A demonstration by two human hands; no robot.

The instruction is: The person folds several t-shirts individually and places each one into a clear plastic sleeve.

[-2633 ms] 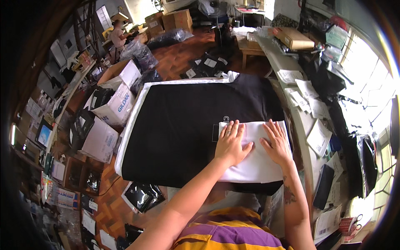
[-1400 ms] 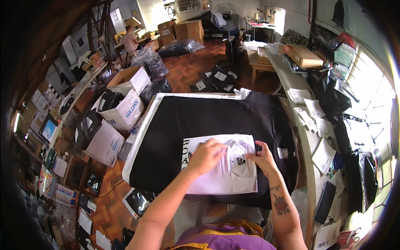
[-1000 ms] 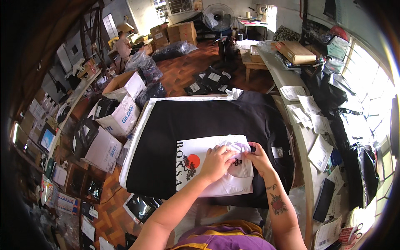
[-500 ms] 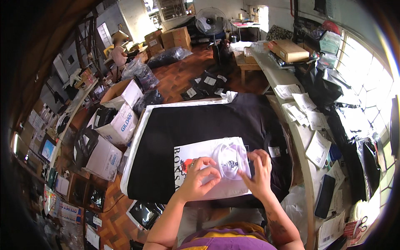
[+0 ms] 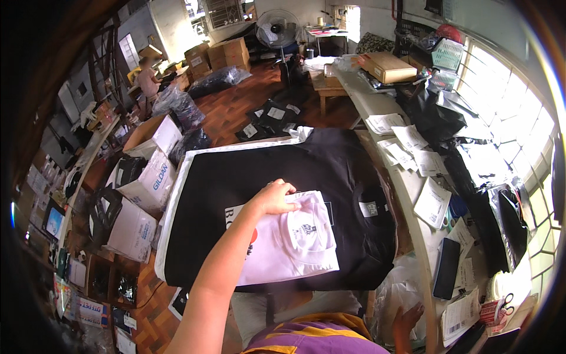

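Note:
A white T-shirt (image 5: 277, 245), folded to a rectangle with its collar up, lies on a black shirt (image 5: 236, 174) spread over the work table. My left hand (image 5: 276, 199) reaches across the folded T-shirt, and its curled fingers grip the far edge beside the collar. The left forearm covers much of the printed front. Low on the right, my right hand (image 5: 407, 321) is beside the clear plastic bags (image 5: 401, 289) at the table's side. Its fingers are stretched out and look empty, in shadow.
To the right runs a long bench (image 5: 377, 106) with paper slips (image 5: 413, 147), a dark phone (image 5: 447, 268) and scissors (image 5: 507, 304). Cardboard boxes (image 5: 144, 180) crowd the left side. Black parcels (image 5: 274, 115) lie on the floor beyond the table. A person (image 5: 147, 79) sits far left.
Both hands were over the folded T-shirt. My left hand has moved up to its far edge; my right hand has dropped away to the plastic bags. The view has shifted slightly.

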